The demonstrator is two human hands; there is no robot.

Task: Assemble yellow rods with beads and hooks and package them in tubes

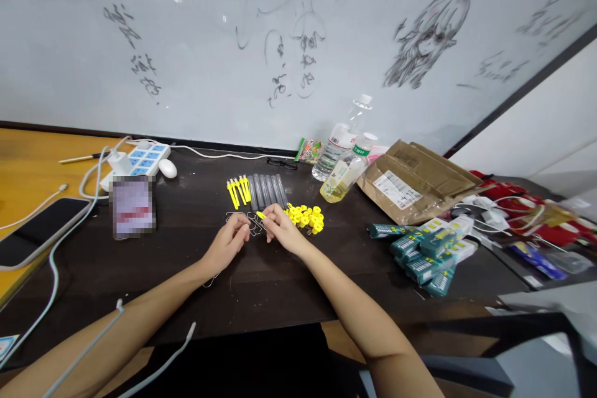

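My right hand (282,229) pinches a small yellow plastic piece (261,215) between thumb and fingertips. Just to its left, my left hand (227,241) has its fingertips pressed together; whatever is in them, if anything, is too small to name. Thin bent metal wire pieces (255,224) lie between and behind the hands. Beyond them, several slim yellow sticks with pale tips (239,191) lie side by side, next to a row of clear grey tubes (267,191). A pile of yellow round caps (308,217) sits right beside my right hand, which partly hides it.
To the right are green-and-white boxes (426,252), a cardboard parcel (410,180) and two bottles, the nearer holding yellow liquid (338,186). Black glasses (282,163) lie at the back. At left are a power strip (148,158), a white mouse (168,168), a phone (40,230) and cables.
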